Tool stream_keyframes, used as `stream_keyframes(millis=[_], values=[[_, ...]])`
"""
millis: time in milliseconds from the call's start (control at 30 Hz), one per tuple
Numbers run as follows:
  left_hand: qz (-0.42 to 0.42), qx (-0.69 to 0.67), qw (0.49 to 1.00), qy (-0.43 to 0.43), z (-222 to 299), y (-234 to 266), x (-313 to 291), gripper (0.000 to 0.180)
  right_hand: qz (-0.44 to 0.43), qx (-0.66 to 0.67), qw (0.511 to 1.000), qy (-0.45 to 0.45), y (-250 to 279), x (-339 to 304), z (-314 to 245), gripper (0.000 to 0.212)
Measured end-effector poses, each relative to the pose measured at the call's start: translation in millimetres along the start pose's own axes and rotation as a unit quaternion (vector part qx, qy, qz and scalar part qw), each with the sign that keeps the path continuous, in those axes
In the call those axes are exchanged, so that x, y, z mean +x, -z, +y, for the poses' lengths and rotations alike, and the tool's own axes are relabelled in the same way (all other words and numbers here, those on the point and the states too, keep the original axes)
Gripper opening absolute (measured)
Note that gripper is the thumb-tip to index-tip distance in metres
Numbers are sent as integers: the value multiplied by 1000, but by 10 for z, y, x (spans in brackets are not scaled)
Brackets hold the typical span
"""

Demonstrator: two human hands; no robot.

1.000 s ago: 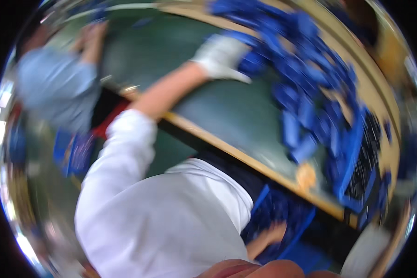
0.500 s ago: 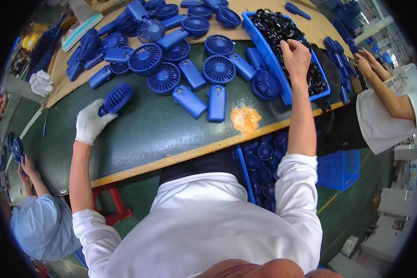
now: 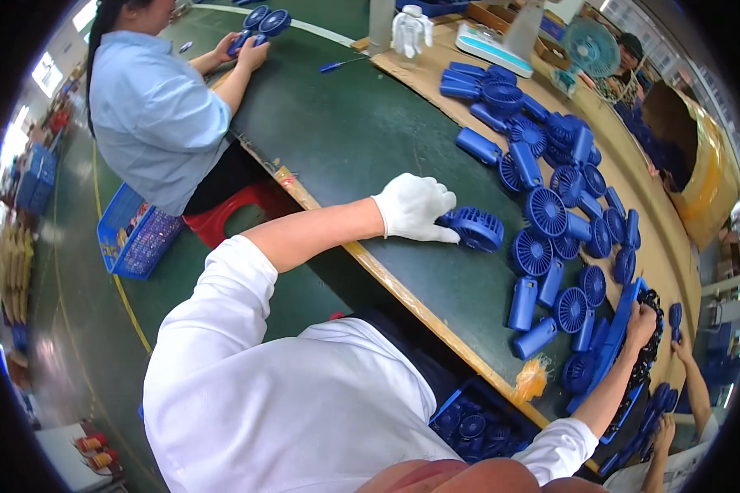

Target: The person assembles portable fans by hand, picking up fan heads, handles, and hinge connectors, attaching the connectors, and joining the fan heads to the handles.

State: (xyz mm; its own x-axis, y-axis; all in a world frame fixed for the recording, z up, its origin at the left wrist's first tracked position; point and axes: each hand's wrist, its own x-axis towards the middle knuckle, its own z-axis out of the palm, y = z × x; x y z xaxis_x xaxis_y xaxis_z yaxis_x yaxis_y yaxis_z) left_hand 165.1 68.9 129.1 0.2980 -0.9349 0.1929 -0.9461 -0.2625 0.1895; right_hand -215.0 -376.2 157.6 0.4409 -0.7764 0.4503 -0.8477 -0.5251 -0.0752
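Observation:
My left hand (image 3: 413, 207), in a white glove, is closed round the handle of a blue handheld fan (image 3: 478, 229) above the green tabletop; the round grille points away from the palm. My bare right hand (image 3: 643, 324) reaches into a blue bin (image 3: 607, 355) of black looped pieces (image 3: 651, 343). Its fingers are bent together, and whatever they grip is hidden. Between my hands lies a spread of blue fans (image 3: 546, 212), some grille up, others showing their handles (image 3: 523, 302).
Orange strings (image 3: 532, 379) lie near the table's wooden edge (image 3: 436, 324). Below is a crate of fans (image 3: 471, 426). A co-worker (image 3: 160, 115) at the left holds two fans, near a screwdriver (image 3: 330, 66). Another person's hands (image 3: 664, 431) show at the right. A red stool (image 3: 222, 215) stands left.
The whole view has swung toward the left, bringing the co-worker there into fuller sight. My left hand keeps hold of the fan; my right hand stays at the bin of black pieces.

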Motion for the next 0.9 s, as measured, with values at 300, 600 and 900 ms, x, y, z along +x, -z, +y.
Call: stream_keyframes(millis=[300,600,900], values=[[21,-9,999,-50,-113,14,-34,43,56,269,952,-138,-144,-27,302,15],[98,-116,987,55,-58,-4,-44,44,104,560,818,-85,754,-1188,-1277,19],[164,-741,639,128,279,-80,-123,30,61,766,640,28,737,-2182,-3007,32]])
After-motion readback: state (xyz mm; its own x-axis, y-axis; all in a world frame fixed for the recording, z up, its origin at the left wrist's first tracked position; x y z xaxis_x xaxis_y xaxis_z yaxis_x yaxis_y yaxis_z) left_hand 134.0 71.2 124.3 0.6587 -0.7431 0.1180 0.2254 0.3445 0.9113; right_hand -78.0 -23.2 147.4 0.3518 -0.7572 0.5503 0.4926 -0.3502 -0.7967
